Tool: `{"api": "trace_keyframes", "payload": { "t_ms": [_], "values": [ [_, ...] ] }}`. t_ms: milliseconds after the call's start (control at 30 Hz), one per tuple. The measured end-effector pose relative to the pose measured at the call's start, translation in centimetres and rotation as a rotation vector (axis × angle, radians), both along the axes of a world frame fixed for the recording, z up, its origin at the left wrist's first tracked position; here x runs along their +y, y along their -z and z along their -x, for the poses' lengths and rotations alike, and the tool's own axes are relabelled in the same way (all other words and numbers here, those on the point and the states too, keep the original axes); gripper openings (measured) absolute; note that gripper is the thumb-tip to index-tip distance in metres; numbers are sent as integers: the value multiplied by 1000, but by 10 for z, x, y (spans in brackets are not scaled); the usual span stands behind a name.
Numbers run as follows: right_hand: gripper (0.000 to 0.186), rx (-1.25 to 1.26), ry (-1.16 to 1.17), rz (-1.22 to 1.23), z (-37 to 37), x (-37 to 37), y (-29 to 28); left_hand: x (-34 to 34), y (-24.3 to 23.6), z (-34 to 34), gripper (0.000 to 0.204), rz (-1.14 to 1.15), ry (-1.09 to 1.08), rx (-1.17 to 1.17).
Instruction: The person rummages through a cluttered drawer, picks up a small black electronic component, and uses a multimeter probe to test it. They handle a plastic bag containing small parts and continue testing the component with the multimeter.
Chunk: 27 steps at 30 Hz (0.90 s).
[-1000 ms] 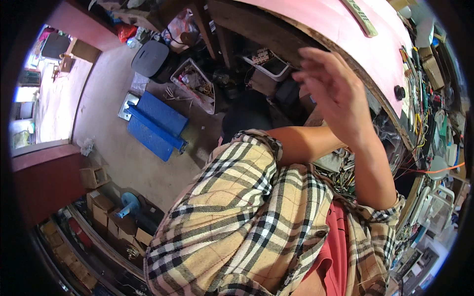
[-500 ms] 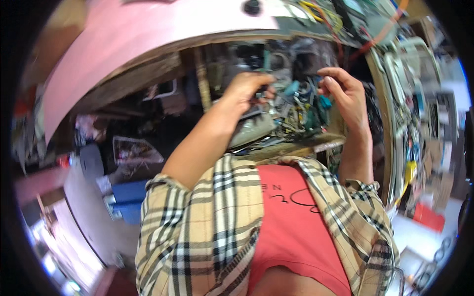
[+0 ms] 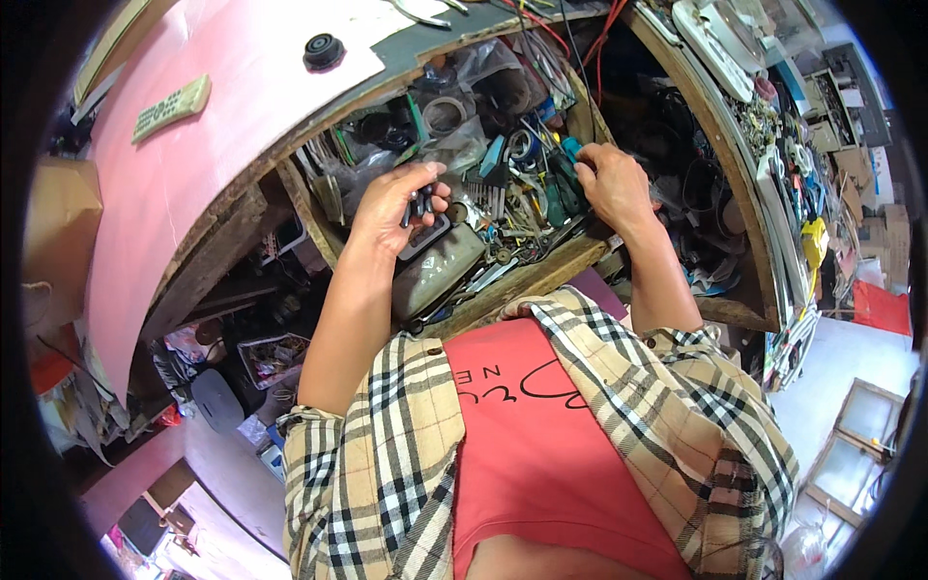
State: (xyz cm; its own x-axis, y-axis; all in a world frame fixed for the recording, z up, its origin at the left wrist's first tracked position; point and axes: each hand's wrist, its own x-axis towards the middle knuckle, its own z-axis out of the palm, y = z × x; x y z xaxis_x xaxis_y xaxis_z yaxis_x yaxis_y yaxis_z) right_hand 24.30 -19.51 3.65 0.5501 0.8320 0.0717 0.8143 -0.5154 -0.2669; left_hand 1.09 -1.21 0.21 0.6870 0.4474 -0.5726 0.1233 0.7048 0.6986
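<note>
My left hand [image 3: 401,203] is curled above the left part of an open wooden drawer [image 3: 541,275], its fingers closed around several small dark cylindrical pieces [image 3: 418,205]. Over the drawer's right side, my right hand [image 3: 616,187] bends down with its fingertips closed at a teal handle-like piece [image 3: 570,148]; its far part is hidden among the clutter. Between the hands lie a blue tape roll [image 3: 523,146], a light-blue brush-like piece [image 3: 493,155] and many loose metal parts. A grey-green rectangular case [image 3: 440,271] sits below my left hand.
The pink tabletop [image 3: 232,58] behind the drawer bears a beige remote control [image 3: 172,108], a black round knob [image 3: 323,51] and pliers [image 3: 420,12]. Red wires [image 3: 604,48] hang over a dark compartment [image 3: 691,145] on the right. A cluttered shelf [image 3: 788,193] stands farther right.
My view has shifted, so more tabletop shows. My right hand has come down to the teal piece, its fingers now bent onto it. My left hand has turned, showing the dark pieces it holds.
</note>
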Motion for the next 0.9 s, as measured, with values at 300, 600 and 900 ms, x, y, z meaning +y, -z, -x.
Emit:
{"api": "trace_keyframes", "payload": {
  "t_ms": [300, 600, 900],
  "values": [
    [23, -78, -44, 78, 4, 6, 15, -1, -1, -3, 27, 11, 16, 5],
    [25, -88, -14, 157, 10, 10, 15, -2, -2, -2, 29, 4, 39, 42],
    [23, -28, 16, 162, 15, -15, 3, -3, -4, 2, 28, 10, 26, 22]
  ]
}}
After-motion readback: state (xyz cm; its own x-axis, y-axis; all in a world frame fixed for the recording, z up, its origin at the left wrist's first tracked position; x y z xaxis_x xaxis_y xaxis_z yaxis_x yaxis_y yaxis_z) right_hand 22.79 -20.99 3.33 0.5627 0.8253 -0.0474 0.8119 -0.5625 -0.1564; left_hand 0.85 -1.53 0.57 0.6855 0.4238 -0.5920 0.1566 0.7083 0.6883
